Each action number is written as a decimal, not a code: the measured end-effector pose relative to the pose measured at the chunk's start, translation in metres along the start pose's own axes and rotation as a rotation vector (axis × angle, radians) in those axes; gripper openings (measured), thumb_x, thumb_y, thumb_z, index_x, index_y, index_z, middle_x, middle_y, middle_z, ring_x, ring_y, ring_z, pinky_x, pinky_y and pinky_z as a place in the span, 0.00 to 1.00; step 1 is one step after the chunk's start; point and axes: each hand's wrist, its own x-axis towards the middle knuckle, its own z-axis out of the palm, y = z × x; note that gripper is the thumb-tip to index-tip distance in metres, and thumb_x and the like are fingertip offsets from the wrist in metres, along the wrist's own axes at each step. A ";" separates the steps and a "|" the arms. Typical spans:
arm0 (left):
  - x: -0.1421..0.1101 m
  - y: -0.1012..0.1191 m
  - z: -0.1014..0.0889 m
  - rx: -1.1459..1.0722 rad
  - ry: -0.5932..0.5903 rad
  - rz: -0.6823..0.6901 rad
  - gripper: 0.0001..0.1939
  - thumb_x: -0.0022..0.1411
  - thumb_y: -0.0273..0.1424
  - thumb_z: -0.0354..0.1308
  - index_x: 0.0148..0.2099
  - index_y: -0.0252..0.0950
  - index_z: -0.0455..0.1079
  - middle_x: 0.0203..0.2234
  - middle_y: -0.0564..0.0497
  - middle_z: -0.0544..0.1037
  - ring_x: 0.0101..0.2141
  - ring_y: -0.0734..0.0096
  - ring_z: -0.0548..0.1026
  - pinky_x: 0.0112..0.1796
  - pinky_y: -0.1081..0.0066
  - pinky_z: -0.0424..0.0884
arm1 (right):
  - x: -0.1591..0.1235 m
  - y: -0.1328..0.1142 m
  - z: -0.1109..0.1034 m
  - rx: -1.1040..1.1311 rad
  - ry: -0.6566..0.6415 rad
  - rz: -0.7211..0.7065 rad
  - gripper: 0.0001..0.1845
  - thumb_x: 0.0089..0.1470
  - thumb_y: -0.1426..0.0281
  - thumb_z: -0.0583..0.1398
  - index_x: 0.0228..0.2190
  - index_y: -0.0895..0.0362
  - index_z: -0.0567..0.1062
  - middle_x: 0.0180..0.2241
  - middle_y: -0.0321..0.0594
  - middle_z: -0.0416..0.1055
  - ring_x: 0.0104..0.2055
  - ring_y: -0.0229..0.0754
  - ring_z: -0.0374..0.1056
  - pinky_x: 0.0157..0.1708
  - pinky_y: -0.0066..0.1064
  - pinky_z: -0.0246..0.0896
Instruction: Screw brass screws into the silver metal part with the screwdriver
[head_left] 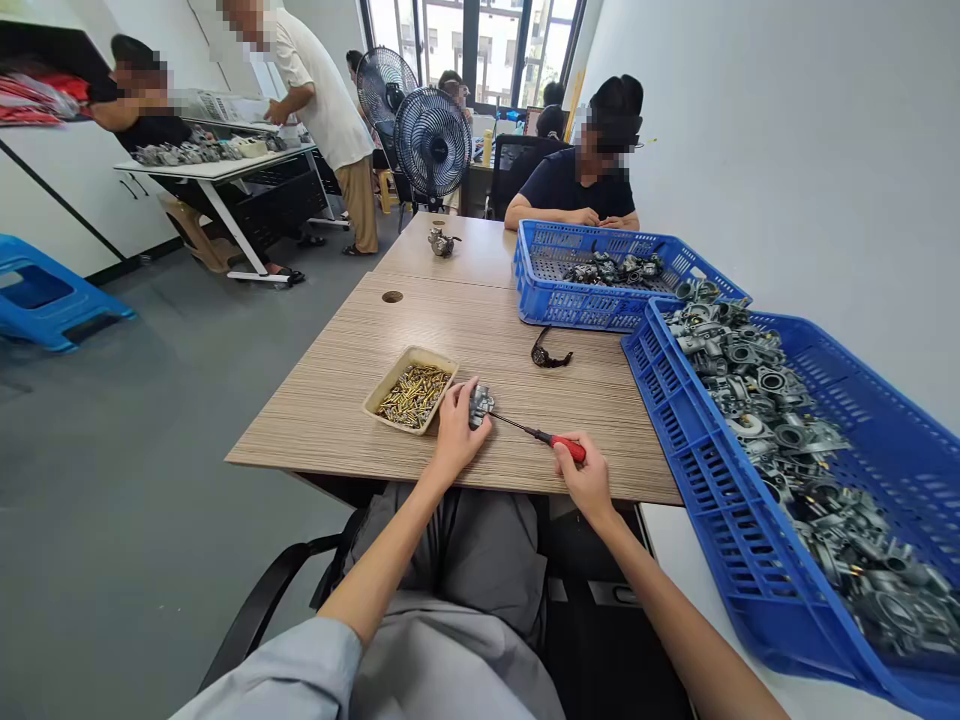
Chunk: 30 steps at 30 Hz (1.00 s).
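Observation:
My left hand (456, 432) is closed around a small grey metal part (481, 403) that rests on the wooden table (337, 400). My right hand (585, 478) grips a screwdriver with a red handle (564, 445); its dark shaft runs up and left, and its tip meets the metal part. Just left of my left hand sits a shallow beige tray (397, 374) full of small brass screws (414, 393).
A blue crate (705, 470) heaped with grey metal parts lies at my right, a second blue crate (570, 300) behind it. Black glasses (550, 356) and a lone metal part (442, 241) lie on the table. A person sits opposite; others work at a far table beside standing fans (433, 143).

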 end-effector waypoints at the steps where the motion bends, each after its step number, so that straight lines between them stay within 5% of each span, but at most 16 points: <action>1: 0.000 0.000 0.000 0.002 -0.001 0.001 0.37 0.67 0.30 0.62 0.75 0.43 0.61 0.63 0.39 0.68 0.66 0.48 0.69 0.69 0.49 0.65 | 0.000 -0.001 0.000 -0.011 0.003 -0.001 0.20 0.72 0.48 0.60 0.42 0.52 0.75 0.22 0.32 0.72 0.22 0.42 0.70 0.28 0.32 0.67; 8: 0.001 0.000 -0.001 -0.002 0.000 0.011 0.36 0.67 0.29 0.62 0.75 0.42 0.62 0.63 0.38 0.69 0.66 0.47 0.70 0.68 0.49 0.66 | -0.007 -0.001 0.001 -0.132 0.025 -0.187 0.15 0.69 0.56 0.63 0.50 0.52 0.73 0.39 0.44 0.83 0.37 0.49 0.81 0.36 0.36 0.74; 18: 0.000 0.006 -0.003 -0.045 -0.009 -0.003 0.35 0.67 0.27 0.61 0.74 0.43 0.61 0.64 0.39 0.69 0.65 0.50 0.71 0.68 0.52 0.68 | -0.008 -0.001 0.001 -0.177 -0.002 -0.109 0.14 0.72 0.54 0.59 0.42 0.51 0.70 0.28 0.36 0.76 0.25 0.43 0.71 0.27 0.33 0.64; 24: 0.000 0.006 -0.005 -0.057 -0.026 -0.034 0.34 0.68 0.27 0.60 0.74 0.42 0.61 0.65 0.39 0.68 0.66 0.50 0.71 0.67 0.52 0.70 | -0.008 -0.002 0.001 -0.148 -0.041 -0.157 0.15 0.70 0.57 0.62 0.49 0.52 0.68 0.30 0.34 0.76 0.23 0.41 0.66 0.27 0.33 0.63; 30: 0.001 0.008 -0.006 -0.070 -0.033 -0.041 0.34 0.68 0.28 0.60 0.74 0.43 0.61 0.65 0.39 0.69 0.66 0.50 0.72 0.66 0.52 0.70 | -0.003 -0.008 0.001 -0.179 0.019 -0.119 0.14 0.71 0.54 0.59 0.40 0.51 0.68 0.25 0.32 0.71 0.22 0.41 0.66 0.26 0.32 0.60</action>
